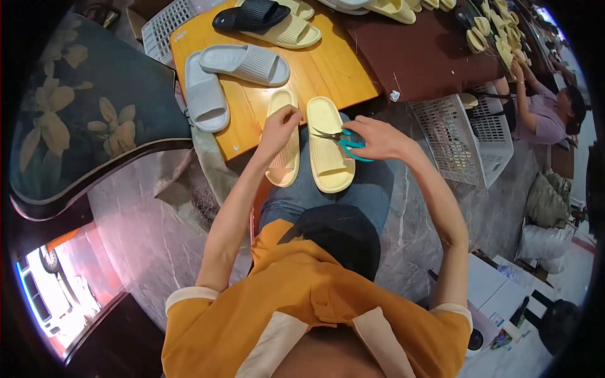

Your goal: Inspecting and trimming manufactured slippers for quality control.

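A seated person in an orange shirt works over a pair of pale yellow slides laid side by side across the lap and the near edge of a wooden board (328, 69), soles within easy reach of both hands. The left hand (280, 123) pinches the top of the left yellow slide (283, 142), fingers closed on its rim, apparently to steady it. The right hand (372, 140) grips teal-handled scissors (343, 140), blades slightly parted and pointing left over the strap of the right yellow slide (328, 145). Both forearms reach forward, elbows bent outward. Grey slides (220, 79) and a black slide (252, 16) lie farther up the board; a white plastic basket (466, 138) stands at right, where another person sits.
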Demonstrator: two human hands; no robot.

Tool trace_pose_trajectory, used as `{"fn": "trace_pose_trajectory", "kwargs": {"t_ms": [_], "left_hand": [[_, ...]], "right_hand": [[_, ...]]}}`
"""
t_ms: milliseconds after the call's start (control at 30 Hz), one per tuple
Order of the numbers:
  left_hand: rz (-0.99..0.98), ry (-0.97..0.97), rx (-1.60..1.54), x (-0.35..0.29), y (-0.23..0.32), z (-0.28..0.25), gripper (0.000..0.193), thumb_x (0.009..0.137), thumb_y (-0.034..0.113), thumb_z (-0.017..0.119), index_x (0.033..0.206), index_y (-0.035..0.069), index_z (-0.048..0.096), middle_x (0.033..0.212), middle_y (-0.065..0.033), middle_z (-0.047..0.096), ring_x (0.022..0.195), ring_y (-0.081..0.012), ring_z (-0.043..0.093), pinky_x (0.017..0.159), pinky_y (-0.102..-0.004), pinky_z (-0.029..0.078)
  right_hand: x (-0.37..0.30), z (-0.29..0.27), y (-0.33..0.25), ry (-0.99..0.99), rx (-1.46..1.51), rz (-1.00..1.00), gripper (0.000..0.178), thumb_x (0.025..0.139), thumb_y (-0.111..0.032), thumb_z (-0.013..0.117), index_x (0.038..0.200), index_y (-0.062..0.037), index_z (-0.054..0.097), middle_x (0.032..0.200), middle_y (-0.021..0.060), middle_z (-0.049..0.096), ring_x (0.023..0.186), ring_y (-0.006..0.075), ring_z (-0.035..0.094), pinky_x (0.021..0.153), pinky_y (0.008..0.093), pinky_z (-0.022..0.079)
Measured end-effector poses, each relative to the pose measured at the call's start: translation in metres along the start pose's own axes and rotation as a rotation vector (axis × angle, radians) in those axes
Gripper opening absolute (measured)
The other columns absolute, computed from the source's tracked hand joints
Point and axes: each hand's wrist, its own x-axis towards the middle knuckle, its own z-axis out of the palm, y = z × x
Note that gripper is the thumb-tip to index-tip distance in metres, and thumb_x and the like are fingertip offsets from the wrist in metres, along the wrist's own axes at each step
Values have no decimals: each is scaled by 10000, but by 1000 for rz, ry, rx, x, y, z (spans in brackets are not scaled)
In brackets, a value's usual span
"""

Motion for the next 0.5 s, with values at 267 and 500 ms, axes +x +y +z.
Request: {"fn": "trace_pose_trajectory", "kwargs": {"t_ms": [267,500], "left_hand": [[91,154,-131,-7,-7,0,189,952,171,572,931,-13,611,773,-8,574,723,-75,510,674,-236,430],[60,202,-428,-10,-8,2,207,991,210,546,1004,23,635,854,7,558,821,-84,523,798,-239,449]], "right_hand": [[15,3,-5,162,-68,-9,377,820,-319,622,1115,-86,656,999,165,678,949,351,645,775,461,523],[80,42,94,561,124,326,351,821,-269,662,1098,-56,629,964,256,652,951,430,622,805,490,489]]}}
